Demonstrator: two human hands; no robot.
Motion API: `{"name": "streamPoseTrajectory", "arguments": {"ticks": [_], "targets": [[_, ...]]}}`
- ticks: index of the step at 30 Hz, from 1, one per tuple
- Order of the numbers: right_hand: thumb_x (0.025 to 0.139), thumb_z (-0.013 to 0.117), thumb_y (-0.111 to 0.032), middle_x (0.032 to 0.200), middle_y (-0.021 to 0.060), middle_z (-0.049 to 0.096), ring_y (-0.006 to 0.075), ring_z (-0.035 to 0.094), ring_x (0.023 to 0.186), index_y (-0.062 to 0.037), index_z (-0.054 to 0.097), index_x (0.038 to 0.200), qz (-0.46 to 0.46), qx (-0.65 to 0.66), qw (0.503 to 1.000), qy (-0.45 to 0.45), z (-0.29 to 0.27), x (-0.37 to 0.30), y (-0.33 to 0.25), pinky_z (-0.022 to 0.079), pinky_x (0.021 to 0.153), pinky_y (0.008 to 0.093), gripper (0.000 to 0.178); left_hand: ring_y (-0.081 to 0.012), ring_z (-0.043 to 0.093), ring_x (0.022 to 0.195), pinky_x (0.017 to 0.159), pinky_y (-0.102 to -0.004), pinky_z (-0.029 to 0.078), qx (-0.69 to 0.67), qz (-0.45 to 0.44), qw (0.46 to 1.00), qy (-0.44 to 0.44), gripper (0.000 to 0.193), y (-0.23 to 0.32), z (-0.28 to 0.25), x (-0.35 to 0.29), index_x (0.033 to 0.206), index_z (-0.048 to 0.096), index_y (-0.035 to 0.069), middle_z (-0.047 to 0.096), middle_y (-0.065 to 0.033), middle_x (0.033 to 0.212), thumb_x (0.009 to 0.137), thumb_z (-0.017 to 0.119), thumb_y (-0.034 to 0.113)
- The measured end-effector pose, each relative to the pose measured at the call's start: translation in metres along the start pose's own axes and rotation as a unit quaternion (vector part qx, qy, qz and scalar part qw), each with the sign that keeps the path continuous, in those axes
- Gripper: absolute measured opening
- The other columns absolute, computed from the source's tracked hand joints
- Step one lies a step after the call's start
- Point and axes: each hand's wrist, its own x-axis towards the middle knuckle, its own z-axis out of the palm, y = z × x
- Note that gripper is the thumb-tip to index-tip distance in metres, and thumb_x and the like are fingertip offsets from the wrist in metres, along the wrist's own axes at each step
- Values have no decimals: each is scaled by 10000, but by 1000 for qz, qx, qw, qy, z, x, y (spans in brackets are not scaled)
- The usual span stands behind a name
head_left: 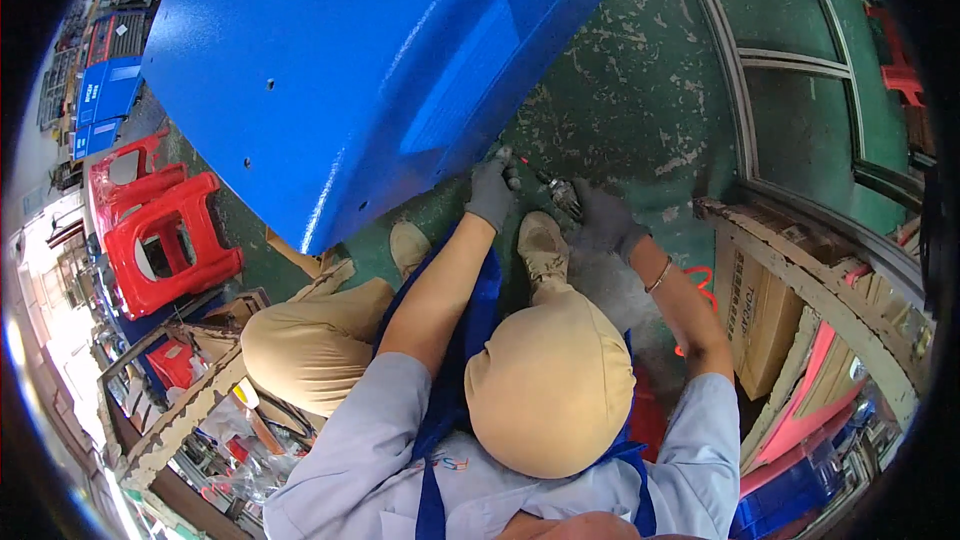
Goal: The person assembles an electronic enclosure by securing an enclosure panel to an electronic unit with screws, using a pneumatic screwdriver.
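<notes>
A large glossy blue panel [330, 70] with a few small holes leans in front of me and fills the upper middle of the view. My left hand [491, 195], in a grey glove, is at its lower right edge with the fingers curled. What they grip, if anything, is too small to make out. To the right, my grey-gloved right hand [606, 220] closes around a silvery metal tool [565, 198] with a dark narrow front end. That tip points toward the left hand and the panel's edge. The tool's exact kind is unclear, and the glove hides its rear.
Red plastic stools [175, 240] stand on the left. Below them, a worn wooden frame [190, 420] holds plastic bags and scraps. Framed glass panes [800, 70] rise on the right, above a cardboard box [765, 320]. Scuffed green floor [640, 70] lies beyond my hands.
</notes>
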Motion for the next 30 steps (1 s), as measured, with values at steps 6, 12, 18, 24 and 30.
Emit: {"name": "streamPoseTrajectory", "arguments": {"ticks": [6,12,18,24,30], "targets": [[645,740,-367,1077,241,619,422,602,996,-25,411,1289,3,-5,998,-62,-16,8,-7,491,823,461,800,-82,371,566,457,-247,298,0,13,999,41,72,5,9,-7,882,567,163,436,46,689,929,591,212],[693,723,-421,1085,222,627,412,610,986,-42,368,1359,-48,109,993,-15,2,11,13,493,814,475,845,-103,370,520,454,-275,304,10,60,992,110,76,-2,27,-15,950,615,130,414,27,622,911,612,195],[686,748,-433,1094,225,624,413,611,988,-58,355,1380,-47,-115,990,59,14,16,41,502,805,459,880,-123,426,502,448,-298,331,35,38,980,192,104,-11,37,-10,920,622,101,489,5,635,860,670,172],[693,756,-416,1087,227,627,407,619,979,-71,362,1364,-104,166,981,-8,29,21,33,508,803,443,851,-121,470,512,445,-296,344,75,166,952,246,186,-13,29,4,995,630,71,557,5,690,841,699,151],[665,780,-409,1044,239,638,418,628,936,-69,383,1325,-46,-36,998,7,-1,17,27,506,798,464,842,-87,450,528,421,-258,331,-49,92,987,121,182,-3,38,-5,1045,642,76,532,33,689,885,648,161]]}}
